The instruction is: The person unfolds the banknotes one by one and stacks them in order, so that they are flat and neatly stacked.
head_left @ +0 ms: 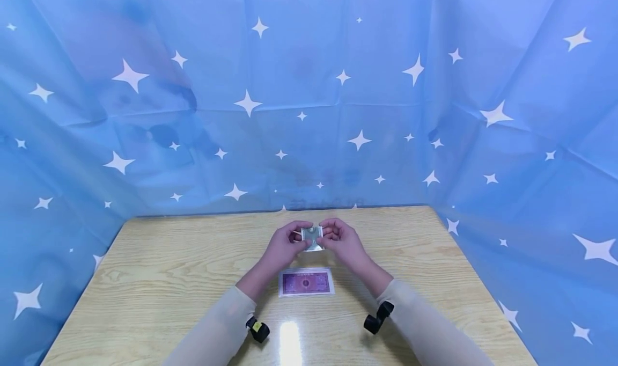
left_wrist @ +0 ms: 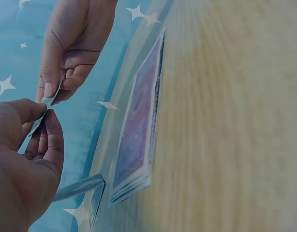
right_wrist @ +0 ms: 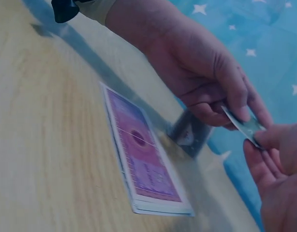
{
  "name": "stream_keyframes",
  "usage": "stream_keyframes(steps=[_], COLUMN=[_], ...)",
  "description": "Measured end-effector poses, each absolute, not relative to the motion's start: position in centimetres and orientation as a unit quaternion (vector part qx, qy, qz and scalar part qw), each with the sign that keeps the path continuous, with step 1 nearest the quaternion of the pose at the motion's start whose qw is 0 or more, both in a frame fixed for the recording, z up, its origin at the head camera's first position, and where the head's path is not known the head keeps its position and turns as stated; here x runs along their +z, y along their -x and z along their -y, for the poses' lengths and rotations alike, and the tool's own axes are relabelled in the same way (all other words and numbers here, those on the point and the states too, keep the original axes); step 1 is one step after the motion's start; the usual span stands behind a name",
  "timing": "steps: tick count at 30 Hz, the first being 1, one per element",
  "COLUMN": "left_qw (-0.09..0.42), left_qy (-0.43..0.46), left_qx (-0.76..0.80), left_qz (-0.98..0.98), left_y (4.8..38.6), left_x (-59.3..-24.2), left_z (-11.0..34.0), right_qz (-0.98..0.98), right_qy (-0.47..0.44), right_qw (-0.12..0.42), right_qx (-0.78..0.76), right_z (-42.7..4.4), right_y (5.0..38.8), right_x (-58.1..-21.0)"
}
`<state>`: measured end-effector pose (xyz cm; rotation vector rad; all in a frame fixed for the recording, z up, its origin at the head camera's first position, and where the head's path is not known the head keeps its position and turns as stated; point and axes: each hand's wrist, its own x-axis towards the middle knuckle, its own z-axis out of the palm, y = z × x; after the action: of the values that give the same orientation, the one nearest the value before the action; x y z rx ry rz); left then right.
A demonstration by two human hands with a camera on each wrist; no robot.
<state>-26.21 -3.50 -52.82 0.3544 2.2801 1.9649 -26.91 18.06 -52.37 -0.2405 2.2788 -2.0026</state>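
A small greenish paper note [head_left: 311,235] with white edges, looking folded, is held up above the table. My left hand [head_left: 284,243] pinches its left side between thumb and fingers. On its right side my right hand [head_left: 345,241] has the same kind of pinch. Nearer to me, below the hands, a stack of purple printed paper notes [head_left: 306,283] with white borders lies flat. Seen edge-on in the right wrist view, the greenish note [right_wrist: 250,126] is thin. Another folded paper [right_wrist: 190,133] stands on the table beyond the stack; in the head view it is hidden.
The wooden table [head_left: 183,280] reaches back to a blue curtain [head_left: 299,114] with white stars, which also hangs along both sides. A bright light reflection [head_left: 290,342] shows near the front. Black wrist cameras [head_left: 379,317] sit on both sleeves.
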Motion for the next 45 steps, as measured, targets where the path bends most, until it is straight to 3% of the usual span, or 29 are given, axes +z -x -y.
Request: stream_keyframes(steps=[13,28,45], left_qw=[0.056,0.008,0.03], left_qy=[-0.141,-0.096,-0.128], left_qx=[0.645,0.687,0.672], left_qz=[-0.749,-0.72,-0.729], left_y=[23.4,22.9,23.0], left_x=[-53.2,-53.8,-53.1], left_z=[4.8,4.9,5.0], right_qz=[-0.743,-0.708,-0.755], right_qy=[0.084,0.08,0.102], right_qw=[0.061,0.077,0.088], right_qx=[-0.661,-0.698,-0.642], right_z=[-17.3,-16.4,-16.4], right_y=[23.6,22.1,21.8], right_x=[-51.9,-51.9,-51.8])
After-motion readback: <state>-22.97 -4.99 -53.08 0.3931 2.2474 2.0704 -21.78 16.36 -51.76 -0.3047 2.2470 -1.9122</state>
